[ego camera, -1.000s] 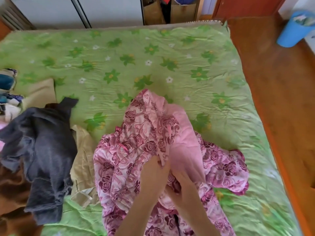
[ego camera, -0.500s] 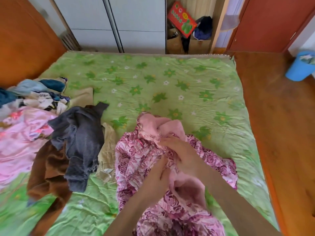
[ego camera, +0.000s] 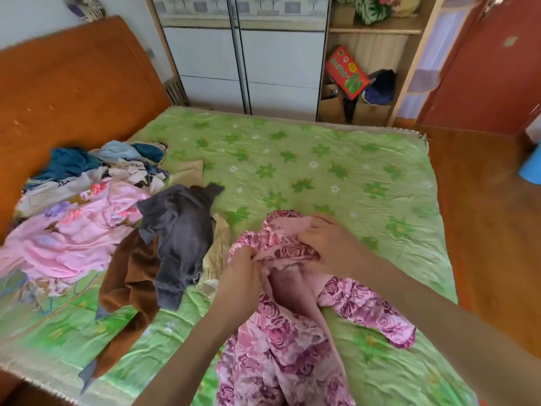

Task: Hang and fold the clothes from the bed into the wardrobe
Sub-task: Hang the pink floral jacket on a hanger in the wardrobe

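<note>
A pink rose-print garment (ego camera: 281, 341) lies bunched on the green flowered bed (ego camera: 336, 171), its plain pink lining showing. My left hand (ego camera: 238, 281) grips a fold of it at the left. My right hand (ego camera: 330, 244) holds the upper edge of the same garment, fingers curled over the cloth. To the left lie a dark grey garment (ego camera: 181, 235), a brown one (ego camera: 131, 282), a beige one (ego camera: 216, 253), a light pink one (ego camera: 73, 230) and a heap of blue and white clothes (ego camera: 96, 165). The white wardrobe (ego camera: 243, 63) stands behind the bed, doors closed.
An orange headboard (ego camera: 73, 83) bounds the bed on the left. Open shelves (ego camera: 366, 83) with a red box and bags stand right of the wardrobe. A red door (ego camera: 491, 68) and wooden floor (ego camera: 491, 230) lie to the right, with a blue bin (ego camera: 531, 168) at the edge.
My view has tilted up, bringing the wardrobe and headboard in. Both hands have shifted up along the rose-print garment, and my right hand now holds its upper edge.
</note>
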`<action>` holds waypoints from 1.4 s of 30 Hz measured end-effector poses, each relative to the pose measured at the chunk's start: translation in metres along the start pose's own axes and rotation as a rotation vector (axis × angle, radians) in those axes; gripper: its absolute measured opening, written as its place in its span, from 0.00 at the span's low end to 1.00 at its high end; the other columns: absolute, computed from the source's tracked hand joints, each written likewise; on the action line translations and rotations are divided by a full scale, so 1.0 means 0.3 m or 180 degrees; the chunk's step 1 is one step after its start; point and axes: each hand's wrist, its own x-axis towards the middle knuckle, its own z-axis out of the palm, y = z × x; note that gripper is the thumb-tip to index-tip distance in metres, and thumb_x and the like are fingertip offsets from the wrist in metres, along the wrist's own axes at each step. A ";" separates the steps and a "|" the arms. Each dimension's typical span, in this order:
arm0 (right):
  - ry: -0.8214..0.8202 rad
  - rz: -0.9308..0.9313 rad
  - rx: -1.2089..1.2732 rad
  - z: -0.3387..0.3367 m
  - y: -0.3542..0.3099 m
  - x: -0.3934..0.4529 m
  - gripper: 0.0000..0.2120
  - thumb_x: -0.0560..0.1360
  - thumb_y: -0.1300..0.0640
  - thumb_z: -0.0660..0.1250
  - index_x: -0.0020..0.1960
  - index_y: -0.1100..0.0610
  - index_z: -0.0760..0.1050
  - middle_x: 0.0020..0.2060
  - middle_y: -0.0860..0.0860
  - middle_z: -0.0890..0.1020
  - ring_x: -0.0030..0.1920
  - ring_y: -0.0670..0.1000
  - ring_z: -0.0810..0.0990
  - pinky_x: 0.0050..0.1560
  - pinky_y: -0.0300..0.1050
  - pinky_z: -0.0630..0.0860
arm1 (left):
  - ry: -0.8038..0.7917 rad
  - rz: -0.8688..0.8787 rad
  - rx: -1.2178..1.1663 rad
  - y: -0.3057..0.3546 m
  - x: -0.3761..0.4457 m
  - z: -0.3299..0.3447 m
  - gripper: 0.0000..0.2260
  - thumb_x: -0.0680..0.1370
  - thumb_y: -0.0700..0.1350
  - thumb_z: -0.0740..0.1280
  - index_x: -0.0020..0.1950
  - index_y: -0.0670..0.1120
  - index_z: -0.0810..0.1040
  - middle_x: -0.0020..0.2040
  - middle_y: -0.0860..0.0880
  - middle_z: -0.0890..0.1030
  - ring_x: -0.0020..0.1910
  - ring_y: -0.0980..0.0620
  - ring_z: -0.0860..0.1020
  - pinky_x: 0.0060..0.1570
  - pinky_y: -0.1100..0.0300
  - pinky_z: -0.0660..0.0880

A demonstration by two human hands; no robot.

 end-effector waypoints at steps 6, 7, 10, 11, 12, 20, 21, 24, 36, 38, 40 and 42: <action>0.0735 0.0404 0.0983 -0.229 -0.114 -0.004 0.14 0.71 0.54 0.78 0.54 0.54 0.80 0.43 0.41 0.81 0.38 0.41 0.72 0.39 0.37 0.69 | 0.1023 0.0258 -0.0553 0.145 -0.010 -0.095 0.10 0.87 0.42 0.56 0.48 0.47 0.71 0.42 0.50 0.76 0.42 0.53 0.75 0.47 0.41 0.73; 0.0791 0.0409 0.1040 -0.278 -0.132 -0.003 0.12 0.72 0.53 0.78 0.51 0.53 0.78 0.40 0.40 0.78 0.37 0.41 0.71 0.37 0.37 0.67 | 0.1135 0.0332 -0.0657 0.176 -0.015 -0.122 0.10 0.87 0.42 0.57 0.48 0.47 0.72 0.42 0.51 0.77 0.42 0.54 0.75 0.47 0.42 0.74; 0.0894 0.0435 0.1166 -0.431 -0.178 0.009 0.14 0.74 0.48 0.77 0.52 0.54 0.78 0.39 0.42 0.79 0.36 0.44 0.76 0.36 0.39 0.70 | 0.1354 0.0650 -0.0906 0.261 -0.021 -0.221 0.09 0.87 0.44 0.59 0.50 0.48 0.76 0.41 0.53 0.79 0.42 0.56 0.77 0.47 0.46 0.74; 0.0921 0.0468 0.1265 -0.481 -0.192 0.014 0.17 0.73 0.46 0.78 0.55 0.54 0.79 0.40 0.44 0.82 0.37 0.44 0.78 0.37 0.38 0.73 | 0.1408 0.0766 -0.0945 0.289 -0.022 -0.257 0.08 0.87 0.44 0.59 0.52 0.49 0.77 0.42 0.54 0.79 0.43 0.57 0.78 0.47 0.47 0.75; 0.0941 0.0512 0.1350 -0.527 -0.208 0.019 0.19 0.73 0.45 0.79 0.58 0.53 0.80 0.41 0.44 0.84 0.38 0.44 0.80 0.39 0.38 0.75 | 0.1460 0.0902 -0.0958 0.319 -0.023 -0.296 0.08 0.87 0.44 0.60 0.53 0.49 0.78 0.43 0.55 0.80 0.44 0.57 0.78 0.48 0.47 0.76; 0.1211 0.0653 0.1816 -0.603 -0.302 0.006 0.21 0.78 0.33 0.67 0.49 0.53 0.77 0.40 0.49 0.79 0.41 0.50 0.78 0.41 0.50 0.75 | 0.1570 0.1607 -0.1022 0.490 -0.066 -0.514 0.08 0.86 0.45 0.62 0.52 0.51 0.80 0.45 0.55 0.82 0.47 0.55 0.80 0.46 0.55 0.74; 0.1145 0.0730 0.1871 -0.587 -0.316 -0.004 0.25 0.79 0.30 0.62 0.49 0.53 0.77 0.41 0.51 0.79 0.42 0.51 0.78 0.43 0.54 0.75 | 0.1558 0.1607 -0.1072 0.489 -0.066 -0.533 0.08 0.85 0.45 0.62 0.51 0.51 0.81 0.45 0.54 0.82 0.47 0.54 0.80 0.46 0.53 0.75; 0.1084 0.0836 0.2107 -0.525 -0.342 -0.042 0.14 0.82 0.37 0.61 0.53 0.44 0.79 0.46 0.46 0.81 0.49 0.48 0.80 0.51 0.47 0.76 | 0.1555 0.1461 -0.1272 0.469 -0.055 -0.597 0.09 0.85 0.46 0.63 0.51 0.50 0.82 0.43 0.54 0.83 0.44 0.55 0.80 0.47 0.52 0.76; 0.1751 0.1172 0.1533 -0.642 -0.435 -0.015 0.12 0.84 0.44 0.59 0.50 0.51 0.71 0.39 0.49 0.78 0.39 0.51 0.76 0.39 0.50 0.74 | 0.1763 0.1967 0.0202 0.301 -0.044 -0.728 0.08 0.84 0.45 0.54 0.46 0.47 0.64 0.35 0.52 0.69 0.33 0.40 0.70 0.34 0.50 0.62; 0.2013 0.1200 0.1331 -0.724 -0.428 -0.024 0.08 0.83 0.47 0.64 0.50 0.52 0.73 0.40 0.48 0.78 0.41 0.47 0.76 0.42 0.44 0.72 | 0.1537 0.2485 0.0704 0.265 -0.037 -0.767 0.09 0.84 0.51 0.53 0.46 0.49 0.65 0.34 0.52 0.70 0.31 0.37 0.74 0.31 0.51 0.64; 0.2202 0.1153 0.0894 -0.817 -0.420 -0.047 0.07 0.80 0.51 0.71 0.52 0.54 0.76 0.44 0.44 0.80 0.46 0.43 0.78 0.47 0.40 0.73 | 0.1285 0.2958 0.1175 0.240 -0.028 -0.805 0.16 0.85 0.59 0.55 0.48 0.47 0.71 0.36 0.50 0.76 0.31 0.39 0.77 0.27 0.51 0.71; 0.2217 0.0935 0.0362 -0.894 -0.415 -0.079 0.09 0.78 0.51 0.74 0.52 0.54 0.77 0.44 0.41 0.78 0.45 0.43 0.78 0.48 0.39 0.73 | 0.1067 0.3338 0.1531 0.237 -0.017 -0.831 0.23 0.84 0.66 0.56 0.47 0.47 0.71 0.37 0.51 0.76 0.30 0.42 0.77 0.25 0.51 0.73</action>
